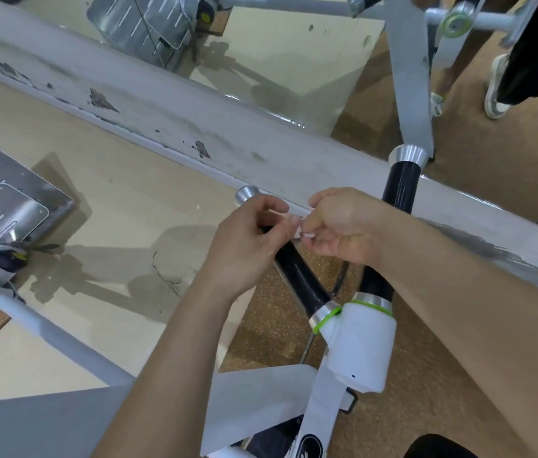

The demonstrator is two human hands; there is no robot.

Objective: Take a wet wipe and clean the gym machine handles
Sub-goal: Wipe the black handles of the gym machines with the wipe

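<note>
Wet wipe [300, 230], a small white wad, sits pinched between the fingertips of the left hand [248, 239] and right hand [343, 226], just above the left black handle [297, 272]; the right handle [399, 186] lies beyond the right knuckles.

I see brown speckled rubber floor [271, 328] under the white metal gym machine frame [261, 391]; pale cracked beige floor panel [122, 206] adjoining it, white-soled sneaker [495, 90] standing far right on the rubber.

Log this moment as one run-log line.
left hand: pinching wet wipe | right hand: pinching wet wipe | left black handle: under hands | wiping: not yet visible
</note>
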